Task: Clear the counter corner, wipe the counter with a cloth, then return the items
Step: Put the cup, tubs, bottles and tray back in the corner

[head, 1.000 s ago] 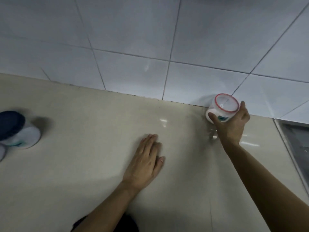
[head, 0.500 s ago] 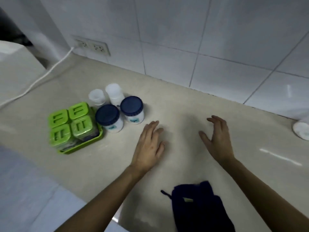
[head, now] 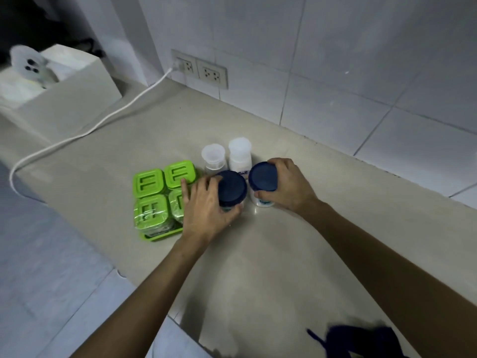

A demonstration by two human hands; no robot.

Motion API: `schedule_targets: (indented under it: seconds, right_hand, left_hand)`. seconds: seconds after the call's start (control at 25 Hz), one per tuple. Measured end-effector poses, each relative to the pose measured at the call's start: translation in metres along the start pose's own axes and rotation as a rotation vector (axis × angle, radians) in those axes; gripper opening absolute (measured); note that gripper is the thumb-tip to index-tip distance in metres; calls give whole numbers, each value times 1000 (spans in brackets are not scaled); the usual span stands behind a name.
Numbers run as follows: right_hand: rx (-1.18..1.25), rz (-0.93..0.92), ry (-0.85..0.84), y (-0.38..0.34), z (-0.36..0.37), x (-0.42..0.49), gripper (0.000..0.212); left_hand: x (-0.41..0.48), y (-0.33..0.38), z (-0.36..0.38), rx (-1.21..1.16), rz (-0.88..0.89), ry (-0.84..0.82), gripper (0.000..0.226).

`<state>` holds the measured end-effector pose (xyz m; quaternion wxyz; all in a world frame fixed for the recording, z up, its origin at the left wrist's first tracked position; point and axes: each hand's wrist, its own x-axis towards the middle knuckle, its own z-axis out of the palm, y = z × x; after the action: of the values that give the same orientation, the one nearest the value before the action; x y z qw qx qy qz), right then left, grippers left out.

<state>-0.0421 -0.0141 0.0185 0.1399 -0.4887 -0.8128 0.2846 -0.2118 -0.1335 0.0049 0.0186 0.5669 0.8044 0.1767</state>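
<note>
Both hands down at the cluster of items on the table [head: 296, 254]: left hand [head: 206, 205] with fingers clamped round the near blue-lidded jar [head: 231, 188], right hand [head: 286, 188] wrapped on the second blue-lidded jar [head: 262, 177] just beside it. Best lifted straight up, kept level, jars apart to avoid knocking the two white-capped bottles [head: 240, 155] just behind or the green container tray [head: 162, 197] at the left. Table edge near on the left; open room to the right. Dark cloth [head: 361, 342] at the near edge.
</note>
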Motion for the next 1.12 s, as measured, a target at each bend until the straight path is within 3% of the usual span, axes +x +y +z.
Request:
schedule_targets:
  seconds: [0.24,0.44,0.6,0.84,1.0,1.12]
  right_hand:
    - [-15,0,31,13,-8,-11,68]
    - [107,130,189,66,-64,-57,64]
    - [39,278,275,149,-130,-114,62]
    - [-210,517,385,299,-236,-212,64]
    - [-430,503,384,350,-262,-225,65]
    - [-449,433,429,375,-268,-222,63]
  left_hand:
    - [3,8,10,-74,16,26,68]
    - [-9,59,1,-301,132,-21,69]
    - [-19,140,14,-427,260,-138,69]
    - [-25,326,76,-486,492,-261,72]
    - [-22,411,116,-515,519,-263,73]
    - [-20,459,146,-493,556,-277,72]
